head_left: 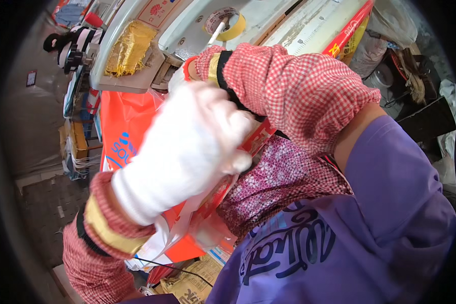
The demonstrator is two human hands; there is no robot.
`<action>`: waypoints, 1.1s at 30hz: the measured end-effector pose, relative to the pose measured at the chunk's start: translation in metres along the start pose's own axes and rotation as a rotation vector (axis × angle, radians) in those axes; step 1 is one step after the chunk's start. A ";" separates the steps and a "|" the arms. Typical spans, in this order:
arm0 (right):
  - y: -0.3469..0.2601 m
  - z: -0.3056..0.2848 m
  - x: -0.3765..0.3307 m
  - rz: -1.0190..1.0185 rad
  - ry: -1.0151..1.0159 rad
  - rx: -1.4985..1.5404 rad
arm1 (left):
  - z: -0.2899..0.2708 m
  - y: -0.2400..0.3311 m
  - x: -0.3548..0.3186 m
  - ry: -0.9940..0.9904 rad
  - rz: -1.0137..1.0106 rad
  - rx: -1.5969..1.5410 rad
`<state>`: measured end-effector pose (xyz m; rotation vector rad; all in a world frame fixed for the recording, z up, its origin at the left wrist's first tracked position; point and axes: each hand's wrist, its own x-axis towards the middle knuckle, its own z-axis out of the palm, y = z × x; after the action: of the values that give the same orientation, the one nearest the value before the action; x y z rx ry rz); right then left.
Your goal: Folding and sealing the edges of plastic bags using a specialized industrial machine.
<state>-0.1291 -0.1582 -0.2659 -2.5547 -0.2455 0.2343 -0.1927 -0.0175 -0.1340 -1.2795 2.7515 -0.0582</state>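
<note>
- The left hand (187, 147), in a white cotton glove, sits closest to the lens, its grip curled into a fist and pinching the orange-and-white plastic bag (124, 126) near its top edge.
- The right hand (180, 76), also gloved in white, is mostly hidden behind the left; I cannot tell whether its grip is spread or pressed together.
- Red-checked sleeve covers (299, 86) with yellow cuffs wrap both forearms.
- The bag hangs below the hands, in front of the person's purple shirt (390, 202) and floral apron (283, 177).
- Beyond, a white machine (187, 25) carries a roll of tape (228, 23) and a yellow mesh pad (129, 48).
</note>
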 end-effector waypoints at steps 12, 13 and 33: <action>-0.004 0.006 -0.004 -0.435 0.035 -0.411 | -0.067 -0.006 0.007 -0.741 -1.040 -0.963; -0.007 0.007 -0.002 -0.374 0.029 -0.339 | -0.074 0.000 0.003 -0.992 -0.839 -0.897; -0.130 0.147 -0.058 0.671 0.936 -0.264 | -0.026 0.111 0.011 -1.062 0.012 -0.394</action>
<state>-0.2331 0.0120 -0.3099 -2.6011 0.9816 -0.7891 -0.2870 0.0458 -0.1177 -0.9258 1.8606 0.9134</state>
